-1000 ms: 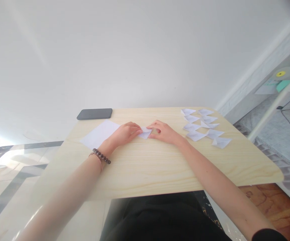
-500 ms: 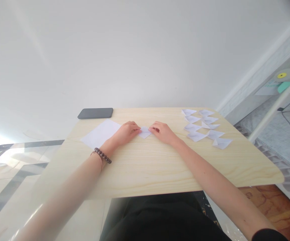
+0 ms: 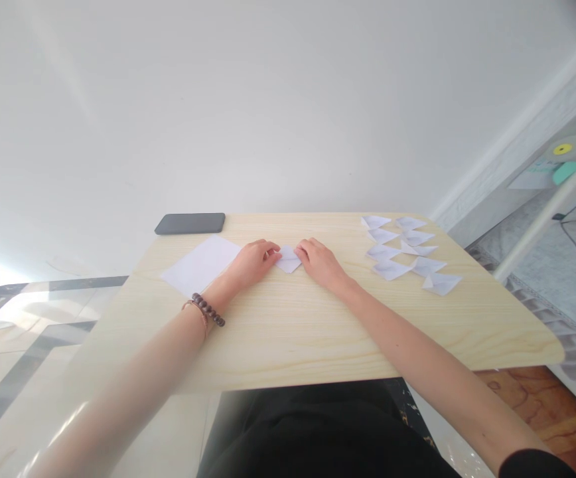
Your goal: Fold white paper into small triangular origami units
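Observation:
A small folded piece of white paper (image 3: 288, 259) lies at the middle of the wooden table, between my two hands. My left hand (image 3: 258, 260) has its thumb and fingertips closed on the paper's left corner; dark beads circle that wrist. At the right corner, my right hand (image 3: 318, 260) pinches the same paper, its fingers curled over the edge. A flat stack or sheet of white paper (image 3: 201, 265) rests to the left, partly behind my left hand and wrist.
Several folded white paper pieces (image 3: 388, 268) lie in two columns on the table's right side. A dark phone (image 3: 191, 224) sits at the back left edge. The pale wooden table (image 3: 288, 345) meets a white wall behind; a white metal frame (image 3: 531, 232) stands to the right.
Both hands have shifted slightly on the small folded paper; more of its upper part now shows between them. The sheets, phone and folded pieces have stayed put.

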`<state>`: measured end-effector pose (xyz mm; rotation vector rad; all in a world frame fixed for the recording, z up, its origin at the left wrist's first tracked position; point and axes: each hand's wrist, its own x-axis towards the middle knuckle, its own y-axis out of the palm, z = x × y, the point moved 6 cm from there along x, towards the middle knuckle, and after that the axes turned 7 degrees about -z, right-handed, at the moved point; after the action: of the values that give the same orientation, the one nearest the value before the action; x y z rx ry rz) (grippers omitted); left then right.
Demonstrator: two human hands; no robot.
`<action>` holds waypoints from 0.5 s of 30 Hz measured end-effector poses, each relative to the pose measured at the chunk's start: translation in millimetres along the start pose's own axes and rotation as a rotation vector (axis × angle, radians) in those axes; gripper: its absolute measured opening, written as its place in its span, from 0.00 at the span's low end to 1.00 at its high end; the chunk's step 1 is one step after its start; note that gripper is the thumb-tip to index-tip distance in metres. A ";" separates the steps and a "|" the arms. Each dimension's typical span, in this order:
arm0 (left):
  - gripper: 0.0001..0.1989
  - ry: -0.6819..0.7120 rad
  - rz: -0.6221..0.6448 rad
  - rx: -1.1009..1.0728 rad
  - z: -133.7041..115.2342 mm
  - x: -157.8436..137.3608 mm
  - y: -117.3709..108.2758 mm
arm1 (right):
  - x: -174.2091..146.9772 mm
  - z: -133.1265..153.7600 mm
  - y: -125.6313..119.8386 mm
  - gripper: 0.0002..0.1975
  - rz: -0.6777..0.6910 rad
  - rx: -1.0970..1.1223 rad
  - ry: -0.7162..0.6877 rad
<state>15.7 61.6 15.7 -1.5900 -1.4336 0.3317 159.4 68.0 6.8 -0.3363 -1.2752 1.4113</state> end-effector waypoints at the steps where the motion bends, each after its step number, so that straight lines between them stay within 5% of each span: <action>1: 0.14 -0.023 0.001 -0.009 1.3 0.2 -0.2 | 0.4 -0.3 1.0 0.11 -0.002 -0.021 0.012; 15: 0.15 -0.143 0.022 0.228 12.5 1.0 5.4 | 3.3 -3.1 7.1 0.06 -0.003 -0.083 0.161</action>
<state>10.3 68.7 5.3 -1.4205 -1.4309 0.6102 157.1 73.9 1.4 -0.4946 -1.2033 1.3034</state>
